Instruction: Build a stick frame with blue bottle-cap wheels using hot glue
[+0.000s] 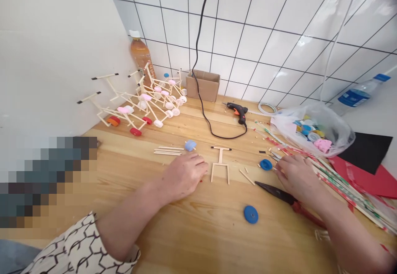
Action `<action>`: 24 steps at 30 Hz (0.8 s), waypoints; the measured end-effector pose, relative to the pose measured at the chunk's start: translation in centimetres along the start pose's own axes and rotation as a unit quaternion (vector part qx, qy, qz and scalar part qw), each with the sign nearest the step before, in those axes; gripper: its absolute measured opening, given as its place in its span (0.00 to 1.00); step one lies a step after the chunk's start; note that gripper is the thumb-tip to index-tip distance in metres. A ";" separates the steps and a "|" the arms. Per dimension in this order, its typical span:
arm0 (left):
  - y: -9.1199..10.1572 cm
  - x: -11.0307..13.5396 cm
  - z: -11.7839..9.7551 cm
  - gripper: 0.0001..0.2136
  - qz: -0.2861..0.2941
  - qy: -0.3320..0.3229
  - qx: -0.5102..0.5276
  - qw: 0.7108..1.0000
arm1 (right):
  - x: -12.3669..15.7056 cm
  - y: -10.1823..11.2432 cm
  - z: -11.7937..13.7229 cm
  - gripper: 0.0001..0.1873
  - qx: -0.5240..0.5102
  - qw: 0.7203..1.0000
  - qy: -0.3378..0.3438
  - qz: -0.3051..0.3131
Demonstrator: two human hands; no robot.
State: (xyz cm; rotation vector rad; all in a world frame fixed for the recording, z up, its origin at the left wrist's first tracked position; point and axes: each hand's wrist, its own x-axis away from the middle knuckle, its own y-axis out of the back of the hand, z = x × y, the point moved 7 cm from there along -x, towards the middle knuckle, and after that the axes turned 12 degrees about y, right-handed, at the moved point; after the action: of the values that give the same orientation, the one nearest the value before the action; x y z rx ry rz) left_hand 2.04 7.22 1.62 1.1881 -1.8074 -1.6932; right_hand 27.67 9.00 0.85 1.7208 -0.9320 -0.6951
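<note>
We take the stick frame [221,164] as our landmark, lying flat on the pale wooden worktop [192,241]. Its long axis runs from the person toward the tiled wall [248,38]. A short crossbar with dark tips sits at the far end, and two parallel legs point back toward the person.

The left hand [182,175] rests just left of the frame, loosely curled, with nothing we can see in it. The right hand [297,179] lies to the right of the frame, its fingers [277,167] drawn narrowly together just beside a blue bottle cap [266,165]. From this angle we cannot quite tell whether they pinch something small.

Nearer the person and right of the frame lie a second blue bottle cap [251,214] and dark-bladed scissors [279,194] with red handles, the latter under the right hand. Left of the frame are loose sticks [167,151] and a pale blue cap [190,145]. Beyond the frame sit a black glue gun [238,113] and a cardboard box [203,84], while finished stick models with cap wheels [142,104] stand further left. To the right, we see a plastic bag of bottle caps [310,129].
</note>
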 end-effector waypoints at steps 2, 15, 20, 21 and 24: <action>0.0 0.0 0.1 0.12 -0.009 -0.003 0.003 1.000 | 0.0 -0.3 -0.1 0.12 0.009 1.000 -0.024 0.011; -0.6 -0.1 -0.3 0.10 -0.008 -0.007 0.028 1.000 | 1.0 1.0 -1.0 0.11 0.004 0.997 -0.073 -0.027; -0.5 -0.1 -0.5 0.09 -0.002 -0.002 0.070 0.998 | 0.2 3.4 2.9 0.10 -0.112 0.986 0.007 -0.123; -0.4 -0.1 -0.6 0.09 -0.001 -0.003 0.078 0.997 | -0.2 3.6 4.1 0.09 -0.144 0.981 0.030 -0.128; -0.4 0.0 -1.0 0.08 0.005 -0.010 0.088 0.996 | -1.3 4.0 7.2 0.09 -0.208 0.968 0.080 -0.117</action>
State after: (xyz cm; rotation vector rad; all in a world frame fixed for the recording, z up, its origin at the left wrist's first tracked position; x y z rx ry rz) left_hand 2.96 6.62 1.43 1.2331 -2.0065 -1.5716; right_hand 20.17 5.74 2.43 1.4920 -0.4336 -0.8265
